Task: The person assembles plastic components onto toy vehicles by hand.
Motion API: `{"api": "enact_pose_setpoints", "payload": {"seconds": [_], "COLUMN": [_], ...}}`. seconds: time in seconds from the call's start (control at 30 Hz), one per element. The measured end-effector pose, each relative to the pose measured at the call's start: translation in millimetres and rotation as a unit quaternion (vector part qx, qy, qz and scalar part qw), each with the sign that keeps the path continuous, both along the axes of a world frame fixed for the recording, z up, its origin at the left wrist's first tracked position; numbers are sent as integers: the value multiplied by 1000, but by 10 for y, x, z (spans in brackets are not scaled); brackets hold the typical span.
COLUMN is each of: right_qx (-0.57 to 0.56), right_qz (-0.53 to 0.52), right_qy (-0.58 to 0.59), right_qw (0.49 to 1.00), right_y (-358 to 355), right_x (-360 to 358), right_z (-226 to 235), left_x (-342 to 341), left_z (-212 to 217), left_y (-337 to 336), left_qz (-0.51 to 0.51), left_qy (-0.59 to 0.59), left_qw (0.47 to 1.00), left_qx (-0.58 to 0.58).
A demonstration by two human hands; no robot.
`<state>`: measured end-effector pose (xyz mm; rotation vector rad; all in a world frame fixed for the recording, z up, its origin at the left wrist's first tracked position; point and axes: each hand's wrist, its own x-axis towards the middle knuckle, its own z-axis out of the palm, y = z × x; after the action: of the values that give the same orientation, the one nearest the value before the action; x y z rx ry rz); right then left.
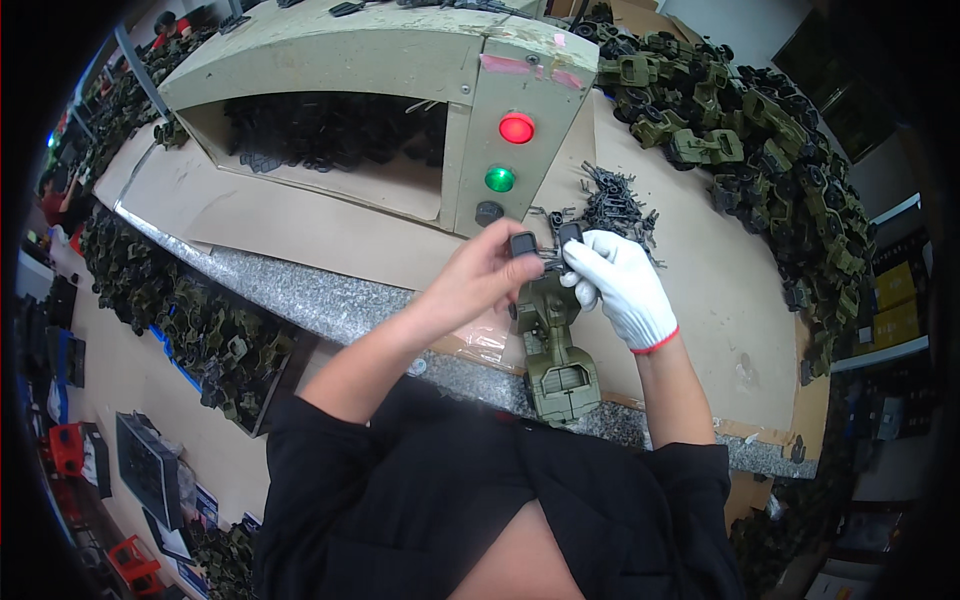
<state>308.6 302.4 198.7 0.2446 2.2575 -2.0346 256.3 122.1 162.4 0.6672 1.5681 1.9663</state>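
One green toy vehicle body (pixel 562 375) lies at the near edge of the worktable, right in front of the person's torso, with its far end just under the hands; above that end, two small dark parts are held up near each other; the bare left hand (pixel 492 265) pinches the first dark part (pixel 523 244) between thumb and fingers; the right hand (pixel 615 280), in a white glove with a red cuff edge, grips the second dark part (pixel 570 234) by thumb and fingertips; whether either part touches the vehicle I cannot tell.

Just beyond the gloved hand sits a loose pile of small dark pieces (pixel 615 205) on the brown cardboard (pixel 700 310) that covers the tabletop; along its near side runs a speckled stone edge (pixel 300 270), with clear tape (pixel 485 345) near the vehicle; farther off stands a pale green machine housing (pixel 330 58), carrying a red lamp (pixel 517 128), a green lamp (pixel 500 179) and a black knob (pixel 489 212) on its end panel; more dark pieces (pixel 320 125) fill its long opening; a large heap of green vehicles (pixel 705 145) spreads across the far right; another heap (pixel 185 310) lies to the left, below the table's stone edge; well apart, at the upper left, is a person in red (pixel 53 205).
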Motion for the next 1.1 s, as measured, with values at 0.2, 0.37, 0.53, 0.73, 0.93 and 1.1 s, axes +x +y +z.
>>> {"api": "enact_pose_setpoints", "payload": {"seconds": [0.2, 0.37, 0.53, 0.73, 0.93, 1.1], "right_qx": [157, 320, 314, 111, 122, 154], "right_qz": [91, 105, -28, -48, -31, -32], "right_qy": [-62, 78, 104, 48, 8, 33], "right_qw": [982, 938, 944, 992, 992, 987], "right_y": [90, 88, 132, 133, 100, 53], "right_x": [-274, -254, -32, 120, 122, 127], "right_z": [-321, -463, -542, -653, -578, -534], "left_x": [315, 377, 374, 385, 420, 316], "left_z": [-454, -563, -486, -404, -409, -271], "left_y": [126, 210, 222, 121, 200, 198], "left_qz": [160, 195, 201, 105, 162, 129], "left_qy": [-117, -81, -108, -203, -195, -138], "left_qw": [978, 978, 972, 972, 966, 967], "left_qx": [59, -7, -61, -57, -49, -169]}}
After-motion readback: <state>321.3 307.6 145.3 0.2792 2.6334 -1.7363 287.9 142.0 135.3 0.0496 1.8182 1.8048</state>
